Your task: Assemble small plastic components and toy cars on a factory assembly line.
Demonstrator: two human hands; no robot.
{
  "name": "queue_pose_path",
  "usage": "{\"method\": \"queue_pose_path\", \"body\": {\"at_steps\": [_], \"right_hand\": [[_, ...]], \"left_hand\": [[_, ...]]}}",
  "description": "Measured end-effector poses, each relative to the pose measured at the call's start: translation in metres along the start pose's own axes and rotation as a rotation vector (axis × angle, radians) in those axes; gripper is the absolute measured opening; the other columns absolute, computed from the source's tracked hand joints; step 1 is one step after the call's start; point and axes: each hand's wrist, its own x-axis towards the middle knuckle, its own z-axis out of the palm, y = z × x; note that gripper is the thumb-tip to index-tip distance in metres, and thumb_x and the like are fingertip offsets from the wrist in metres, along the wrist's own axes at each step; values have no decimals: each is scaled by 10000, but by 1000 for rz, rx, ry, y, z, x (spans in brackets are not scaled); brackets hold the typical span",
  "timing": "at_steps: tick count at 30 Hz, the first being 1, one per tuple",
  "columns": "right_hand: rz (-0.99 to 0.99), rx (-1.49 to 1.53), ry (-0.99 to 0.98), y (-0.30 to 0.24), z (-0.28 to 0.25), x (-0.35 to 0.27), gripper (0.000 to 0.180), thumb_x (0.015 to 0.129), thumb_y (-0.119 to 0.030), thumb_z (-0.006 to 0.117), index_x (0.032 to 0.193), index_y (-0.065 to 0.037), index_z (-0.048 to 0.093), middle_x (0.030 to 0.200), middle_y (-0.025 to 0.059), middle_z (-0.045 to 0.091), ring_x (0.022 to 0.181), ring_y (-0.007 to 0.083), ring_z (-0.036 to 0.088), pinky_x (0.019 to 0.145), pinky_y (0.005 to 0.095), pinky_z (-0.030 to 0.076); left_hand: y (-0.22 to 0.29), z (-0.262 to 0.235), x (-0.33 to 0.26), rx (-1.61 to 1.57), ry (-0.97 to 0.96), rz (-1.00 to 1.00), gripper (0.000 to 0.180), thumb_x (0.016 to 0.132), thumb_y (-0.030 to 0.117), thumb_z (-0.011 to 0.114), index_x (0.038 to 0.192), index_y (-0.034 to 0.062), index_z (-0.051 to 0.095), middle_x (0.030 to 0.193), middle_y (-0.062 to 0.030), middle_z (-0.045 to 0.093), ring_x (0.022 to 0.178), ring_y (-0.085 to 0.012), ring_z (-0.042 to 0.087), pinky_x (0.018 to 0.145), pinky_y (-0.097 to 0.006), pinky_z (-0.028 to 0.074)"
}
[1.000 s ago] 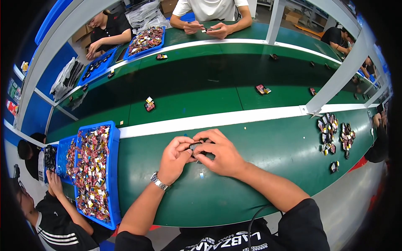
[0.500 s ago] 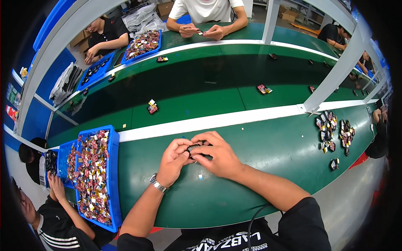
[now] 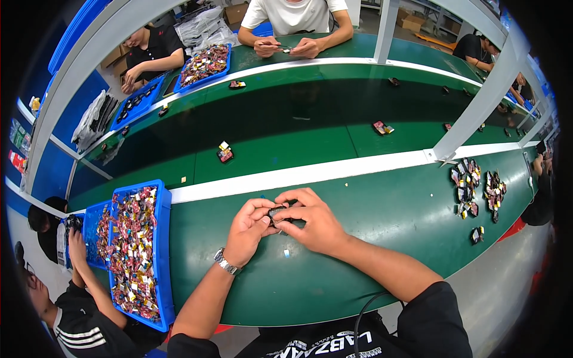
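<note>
Both of my hands meet over the green table (image 3: 370, 227) and grip one small black plastic part (image 3: 277, 212). My left hand (image 3: 249, 230), with a metal watch at its wrist, is closed round the part's left side. From the right, my right hand (image 3: 311, 222) pinches it with thumb and fingers. The fingers cover much of the part, so its exact kind does not show. A small white and blue scrap (image 3: 286, 253) lies on the table just below the hands.
A blue tray (image 3: 164, 250) heaped with small red, white and yellow wired pieces stands at left. Clusters of black parts (image 3: 465, 185) with similar pieces lie at right. Beyond a white rail (image 3: 298, 177), a green conveyor belt (image 3: 286, 152) carries scattered parts. Other people sit around.
The parts on the belt have shifted slightly to the right. A person at left has moved a hand over the blue tray there. My hands have barely moved.
</note>
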Motion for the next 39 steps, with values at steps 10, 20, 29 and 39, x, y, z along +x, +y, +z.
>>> {"method": "queue_pose_path", "body": {"at_steps": [10,20,29,39], "right_hand": [[-3,-11,29,5,4,-2,197,800,-60,778,994,-89,769,1207,83,632,1109,252,582,877,354,548],[-21,-42,39,0,5,-3,209,789,-44,772,995,-76,763,1208,82,627,1122,265,569,877,355,544],[-224,-188,109,-6,5,1,244,730,11,762,961,-57,727,1201,105,616,1126,315,581,880,395,542],[-267,-224,136,-9,7,2,222,725,17,743,938,-33,708,1202,123,608,1129,324,576,911,402,523]], "left_hand": [[-2,0,1,48,13,-7,262,1016,29,455,1276,32,488,1299,-135,615,1152,-183,631,948,-336,551],[-3,2,0,15,11,6,261,1016,8,457,1274,26,488,1327,-139,603,1180,-187,616,967,-338,542],[-2,4,-1,20,43,28,262,1003,-38,466,1259,7,495,1311,-145,609,1154,-178,619,975,-336,544],[-5,1,-1,-10,55,48,248,1001,-18,483,1246,20,488,1316,-148,609,1162,-191,622,963,-335,545]]}}
